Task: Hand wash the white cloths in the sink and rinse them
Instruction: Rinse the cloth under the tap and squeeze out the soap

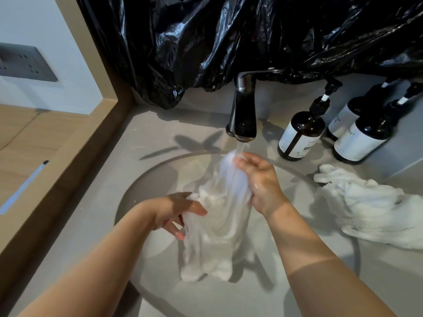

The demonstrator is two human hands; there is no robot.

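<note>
White wet cloth (217, 227) hangs over the round sink (137, 186), directly beneath the running faucet (243, 110). Right hand (263, 181) grips its upper end in the stream; left hand (176, 209) pinches its lower left fold. Second cloth (370, 204) lies right of the faucet, beside the basin.

Left hand (177, 210), right hand (261, 183) gripping
</note>
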